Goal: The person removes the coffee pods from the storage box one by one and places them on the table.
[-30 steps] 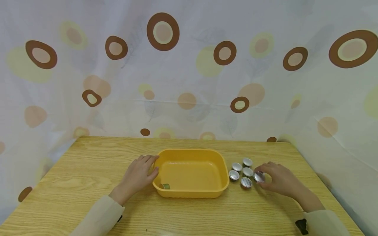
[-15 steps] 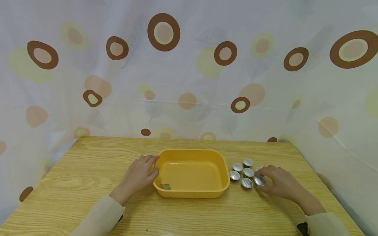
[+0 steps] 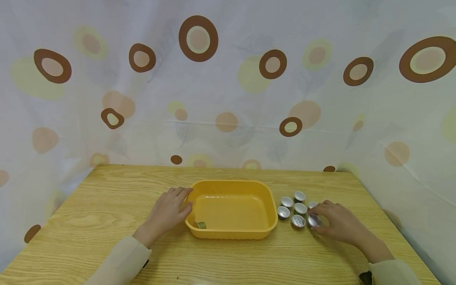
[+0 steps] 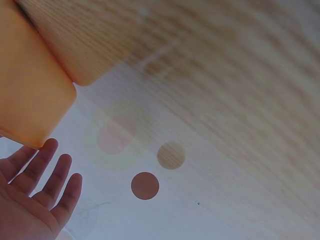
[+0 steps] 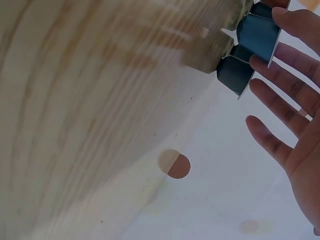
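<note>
In the head view my right hand (image 3: 336, 222) pinches a silver-lidded coffee capsule (image 3: 314, 220) between thumb and fingers, at the right end of a group. The right wrist view shows that dark blue capsule (image 5: 257, 36) from the side, thumb at its lid edge and a finger below. My left hand (image 3: 166, 213) rests at the left rim of a yellow plastic basin (image 3: 233, 234); seen from the left wrist, its fingers (image 4: 64, 167) are spread and fairly straight, one tip touching the rim. A green capsule (image 3: 200, 225) lies tipped over in the basin's near left corner.
Several more silver-lidded capsules (image 3: 300, 208) stand lid up close together, between the basin's right side and my right hand. The wood-grain table (image 3: 228, 261) meets a patterned cloth backdrop (image 3: 228, 99) at its back and sides.
The pinched capsule and my right hand have shifted slightly nearer to me, uncovering another capsule behind it. The left hand and the basin stay where they were.
</note>
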Tool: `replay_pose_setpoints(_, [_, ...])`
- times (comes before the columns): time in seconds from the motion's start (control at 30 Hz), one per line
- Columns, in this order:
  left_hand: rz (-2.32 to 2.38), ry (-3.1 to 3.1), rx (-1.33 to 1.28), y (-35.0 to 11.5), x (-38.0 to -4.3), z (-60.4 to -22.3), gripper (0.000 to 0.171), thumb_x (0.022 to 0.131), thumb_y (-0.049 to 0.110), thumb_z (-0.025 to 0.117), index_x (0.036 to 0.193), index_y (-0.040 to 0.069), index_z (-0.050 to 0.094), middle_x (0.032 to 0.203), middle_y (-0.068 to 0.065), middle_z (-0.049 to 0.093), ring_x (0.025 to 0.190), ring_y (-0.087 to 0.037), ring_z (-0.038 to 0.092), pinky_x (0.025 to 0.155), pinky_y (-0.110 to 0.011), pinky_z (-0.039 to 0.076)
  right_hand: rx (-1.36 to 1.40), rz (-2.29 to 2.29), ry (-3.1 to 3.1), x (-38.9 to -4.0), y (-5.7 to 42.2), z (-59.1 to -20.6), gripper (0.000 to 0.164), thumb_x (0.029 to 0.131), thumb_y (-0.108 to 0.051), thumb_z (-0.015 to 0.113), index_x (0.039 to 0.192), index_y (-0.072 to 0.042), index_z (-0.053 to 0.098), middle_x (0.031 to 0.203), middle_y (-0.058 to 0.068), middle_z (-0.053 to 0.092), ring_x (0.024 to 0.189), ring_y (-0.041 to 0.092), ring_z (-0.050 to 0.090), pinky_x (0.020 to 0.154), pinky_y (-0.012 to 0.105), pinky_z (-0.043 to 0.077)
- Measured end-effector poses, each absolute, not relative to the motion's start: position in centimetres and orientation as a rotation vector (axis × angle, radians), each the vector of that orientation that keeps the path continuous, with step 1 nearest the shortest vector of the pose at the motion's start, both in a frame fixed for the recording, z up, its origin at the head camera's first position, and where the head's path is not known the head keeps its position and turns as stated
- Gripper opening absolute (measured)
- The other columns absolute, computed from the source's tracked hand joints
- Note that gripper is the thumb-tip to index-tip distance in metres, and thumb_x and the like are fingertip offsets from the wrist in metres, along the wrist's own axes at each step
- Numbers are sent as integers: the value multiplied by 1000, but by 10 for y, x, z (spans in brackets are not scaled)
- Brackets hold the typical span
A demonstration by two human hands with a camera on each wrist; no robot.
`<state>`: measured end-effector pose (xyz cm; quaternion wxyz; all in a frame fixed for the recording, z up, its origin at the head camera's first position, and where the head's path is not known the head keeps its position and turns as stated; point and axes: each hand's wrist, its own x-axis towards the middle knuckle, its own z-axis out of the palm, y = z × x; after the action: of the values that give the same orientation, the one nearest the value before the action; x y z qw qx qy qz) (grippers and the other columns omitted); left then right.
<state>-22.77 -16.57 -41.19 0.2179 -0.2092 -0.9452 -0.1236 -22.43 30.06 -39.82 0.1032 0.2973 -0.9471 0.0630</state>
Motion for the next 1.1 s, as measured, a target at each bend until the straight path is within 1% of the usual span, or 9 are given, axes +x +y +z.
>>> replay_pose_setpoints(0.23, [-340, -2604, -589, -166, -229, -412, 36, 85, 26, 59, 118, 10, 60, 108, -3, 64, 96, -22, 59, 79, -37, 50, 892, 177, -2782, -225, 301, -401, 32, 66, -27, 78, 95, -19, 67, 95, -9, 66, 91, 18, 57, 71, 41, 47])
replay_pose_setpoints(0.67, [-334, -2609, -589, -167, -230, -414, 37, 85, 27, 58, 118, 11, 59, 108, -3, 64, 97, -22, 59, 80, -37, 50, 911, 157, -2758, -225, 301, -400, 32, 66, -25, 78, 95, -18, 67, 95, -6, 67, 91, 19, 57, 71, 42, 47])
replay_pose_setpoints(1.1, [-357, -2628, -584, -166, -228, -412, 36, 86, 28, 56, 118, 11, 59, 109, -2, 64, 98, -22, 59, 81, -38, 50, 908, 152, -2733, -225, 301, -402, 32, 66, -27, 78, 95, -19, 67, 96, -5, 66, 90, 19, 58, 70, 42, 47])
